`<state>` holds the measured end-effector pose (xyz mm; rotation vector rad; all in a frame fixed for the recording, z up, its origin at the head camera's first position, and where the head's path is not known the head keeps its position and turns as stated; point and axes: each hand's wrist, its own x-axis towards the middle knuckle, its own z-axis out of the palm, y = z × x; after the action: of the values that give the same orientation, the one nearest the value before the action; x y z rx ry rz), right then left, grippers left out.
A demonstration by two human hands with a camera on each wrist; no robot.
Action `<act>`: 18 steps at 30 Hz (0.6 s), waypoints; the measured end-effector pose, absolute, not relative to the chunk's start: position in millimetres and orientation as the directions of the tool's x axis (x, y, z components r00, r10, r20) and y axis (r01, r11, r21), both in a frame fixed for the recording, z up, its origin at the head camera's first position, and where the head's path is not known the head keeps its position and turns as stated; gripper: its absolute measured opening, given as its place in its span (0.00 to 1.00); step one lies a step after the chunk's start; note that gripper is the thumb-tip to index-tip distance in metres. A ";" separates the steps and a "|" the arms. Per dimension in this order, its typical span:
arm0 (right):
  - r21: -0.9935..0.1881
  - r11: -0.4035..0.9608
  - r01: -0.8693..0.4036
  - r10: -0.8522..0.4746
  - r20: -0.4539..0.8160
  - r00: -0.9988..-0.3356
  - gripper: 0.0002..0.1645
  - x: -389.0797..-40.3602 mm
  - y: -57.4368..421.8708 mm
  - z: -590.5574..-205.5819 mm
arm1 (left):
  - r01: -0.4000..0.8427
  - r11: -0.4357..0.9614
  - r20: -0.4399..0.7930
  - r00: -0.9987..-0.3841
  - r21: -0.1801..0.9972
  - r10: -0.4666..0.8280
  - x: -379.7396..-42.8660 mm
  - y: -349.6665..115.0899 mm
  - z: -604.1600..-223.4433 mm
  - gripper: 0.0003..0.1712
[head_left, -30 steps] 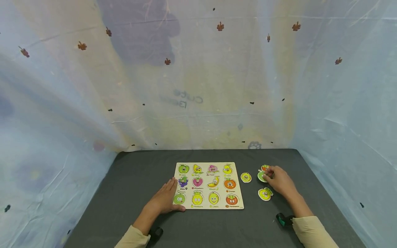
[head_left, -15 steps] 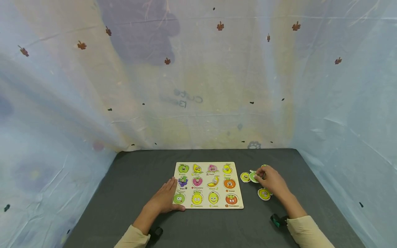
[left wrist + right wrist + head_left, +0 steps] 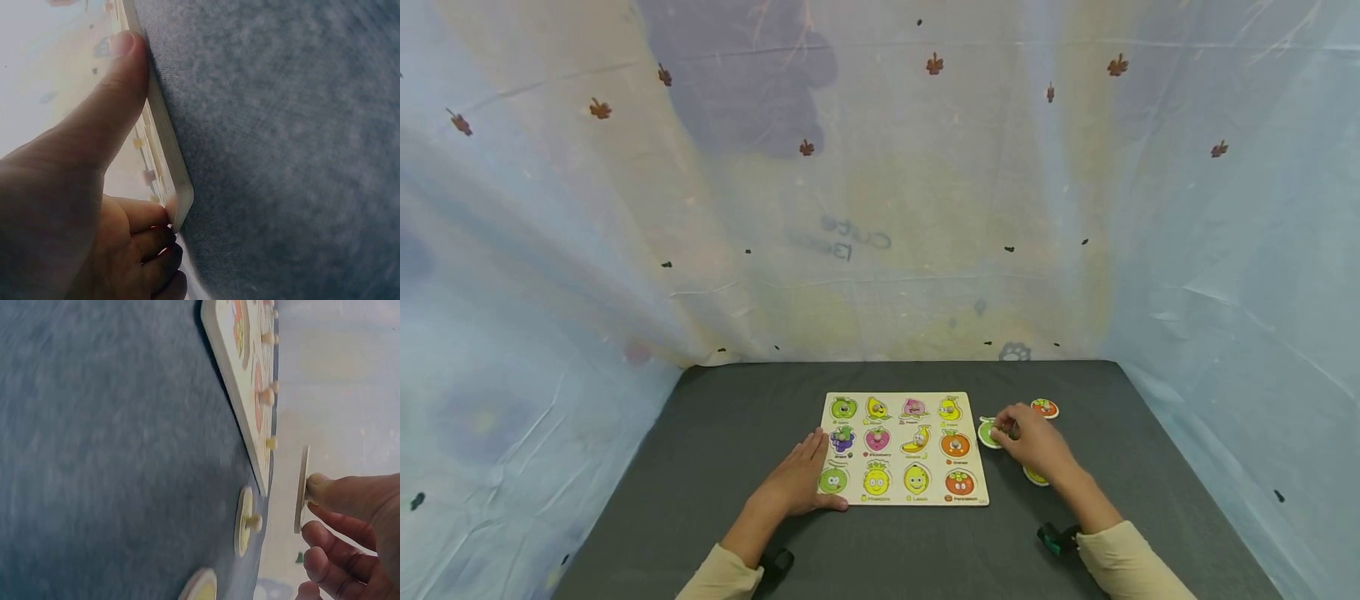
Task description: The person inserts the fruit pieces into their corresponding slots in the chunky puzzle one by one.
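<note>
In the head view my left hand (image 3: 801,475) lies along the left side of a wooden fruit puzzle board (image 3: 935,483), fingers extended and thumb at its bottom edge. The left wrist view shows that thumb (image 3: 128,62) against the board's side. Right of the board, my right hand (image 3: 1033,437) pinches a green fruit puzzle piece (image 3: 988,432) with a stem on top. From the right wrist this piece (image 3: 302,490) appears edge-on, raised off the table and held from its back side. Below it lies a knobbed piece (image 3: 245,522), hidden in the head view.
An orange-red fruit piece (image 3: 1044,408) lies beyond my right hand, and a yellow piece (image 3: 1036,477) shows partly below it. Wooden knobs (image 3: 267,397) stick up from the board. Patterned sheets (image 3: 880,192) hang around the dark table (image 3: 895,550).
My right hand has lifted the green piece and carried it left towards the board, over the round yellow piece. The orange-red piece is uncovered again. My left hand stays put.
</note>
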<state>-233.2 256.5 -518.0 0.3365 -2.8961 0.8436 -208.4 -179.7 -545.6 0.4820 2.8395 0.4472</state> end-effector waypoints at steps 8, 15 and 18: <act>-0.505 0.819 -0.273 -0.214 0.172 -0.962 0.06 -231.5 234.2 -522.2 | 0.273 0.900 -0.176 -0.921 0.340 0.347 -208.7 -180.1 -546.1 0.75; -0.506 0.811 -0.295 -0.256 0.147 -0.955 0.06 -231.7 215.6 -522.5 | 0.269 0.900 -0.180 -0.921 0.344 0.344 -208.4 -179.6 -545.1 0.75; -0.510 0.803 -0.308 -0.273 0.145 -0.951 0.06 -231.4 207.8 -522.4 | 0.268 0.899 -0.179 -0.922 0.347 0.344 -208.7 -179.2 -544.4 0.75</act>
<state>-231.4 207.8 -522.4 0.4715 -2.9219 0.8427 -208.7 -179.2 -544.4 0.4621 2.8285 0.4677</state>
